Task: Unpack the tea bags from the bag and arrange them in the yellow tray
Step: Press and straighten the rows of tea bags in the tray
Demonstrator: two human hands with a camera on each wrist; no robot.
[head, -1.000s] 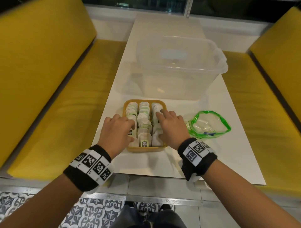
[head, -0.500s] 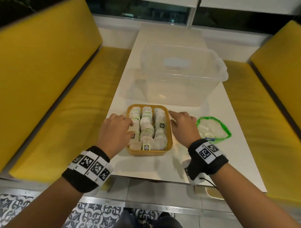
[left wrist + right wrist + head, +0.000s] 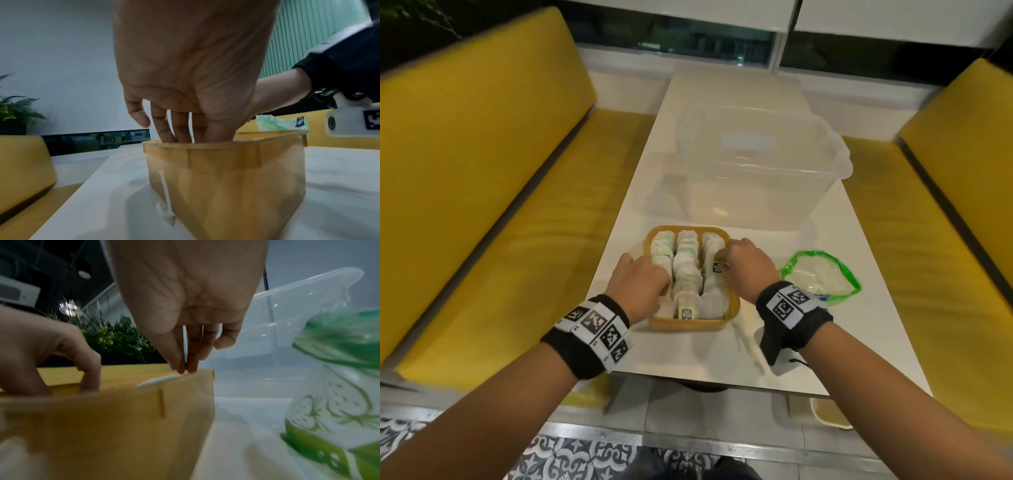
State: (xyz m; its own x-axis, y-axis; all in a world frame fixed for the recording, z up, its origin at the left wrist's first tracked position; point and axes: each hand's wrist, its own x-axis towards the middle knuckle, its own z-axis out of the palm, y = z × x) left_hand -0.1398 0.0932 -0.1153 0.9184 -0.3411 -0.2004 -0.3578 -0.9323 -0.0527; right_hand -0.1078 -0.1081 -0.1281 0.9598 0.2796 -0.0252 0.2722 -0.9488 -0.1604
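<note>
A yellow tray [image 3: 688, 324] [image 3: 226, 170] [image 3: 123, 418] stands near the table's front edge, packed with white tea bags [image 3: 686, 270] in three rows. My left hand [image 3: 662, 287] [image 3: 185, 134] reaches down into the left row with its fingers fairly straight; the rim hides the tips. My right hand [image 3: 722, 260] [image 3: 185, 368] is over the right row, with thumb and fingers pinched together on a tea bag beside the right rim. The green-edged clear bag [image 3: 822, 277] [image 3: 333, 402] lies right of the tray.
A large clear plastic bin [image 3: 756, 164] [image 3: 298, 313] stands on the white table [image 3: 842, 342] just behind the tray. Yellow benches [image 3: 500, 240] run along both sides. The table's front edge is close under my wrists.
My right hand has moved from the table beside the tray's right rim back over the right row and pinched there. My left hand has stayed at the left row.
</note>
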